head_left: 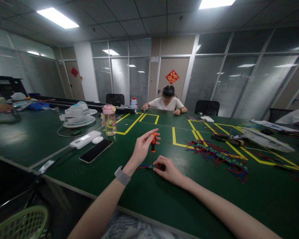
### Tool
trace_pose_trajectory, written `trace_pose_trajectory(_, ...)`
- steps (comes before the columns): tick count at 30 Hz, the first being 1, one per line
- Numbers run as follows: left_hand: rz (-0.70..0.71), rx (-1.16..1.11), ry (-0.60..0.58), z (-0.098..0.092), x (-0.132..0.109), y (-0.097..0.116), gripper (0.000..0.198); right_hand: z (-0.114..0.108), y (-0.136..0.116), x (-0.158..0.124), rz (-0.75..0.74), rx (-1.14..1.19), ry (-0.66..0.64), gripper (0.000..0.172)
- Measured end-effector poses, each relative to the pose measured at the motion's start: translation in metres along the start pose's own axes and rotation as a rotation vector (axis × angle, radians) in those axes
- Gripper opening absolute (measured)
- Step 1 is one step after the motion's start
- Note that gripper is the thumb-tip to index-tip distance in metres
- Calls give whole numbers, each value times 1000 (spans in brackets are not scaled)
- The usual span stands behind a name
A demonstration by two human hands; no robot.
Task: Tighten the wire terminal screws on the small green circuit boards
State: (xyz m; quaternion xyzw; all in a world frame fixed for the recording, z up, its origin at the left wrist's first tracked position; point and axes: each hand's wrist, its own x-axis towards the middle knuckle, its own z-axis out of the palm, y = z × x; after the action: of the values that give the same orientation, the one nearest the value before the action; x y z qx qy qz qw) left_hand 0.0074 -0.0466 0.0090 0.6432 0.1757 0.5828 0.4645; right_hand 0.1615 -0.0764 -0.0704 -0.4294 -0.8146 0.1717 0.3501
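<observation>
My left hand [144, 145], with a watch on its wrist, grips an orange and black screwdriver [153, 146] by the handle. The screwdriver stands upright, its thin shaft pointing down at a small green circuit board [151, 167] on the table. Red and blue wires run out from the board's left side. My right hand [168, 169] rests on the table, thumb and fingers pinched on the board's right end. Whether the screwdriver's tip sits in a screw is too small to tell.
Many wired circuit boards [219, 156] lie in a row on the right of the green table [129, 194]. To the left are a phone [96, 151], a white power strip [85, 139], a pink-lidded bottle [109, 121] and white fan parts [79, 117]. A person [167, 102] sits opposite.
</observation>
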Motion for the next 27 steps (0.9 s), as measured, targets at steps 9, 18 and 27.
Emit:
trace_pose_trajectory(9,19,41,5,-1,0,-1,32,0,-1,0,-10,-6,0,12)
trace_pose_trajectory(18,64,115,61,-1,0,1,28,-2,-2,1,-1,-8,3,11)
trace_pose_trajectory(27,83,168,67,-2,0,0,26,-3,-6,1,-1,-10,-1,12)
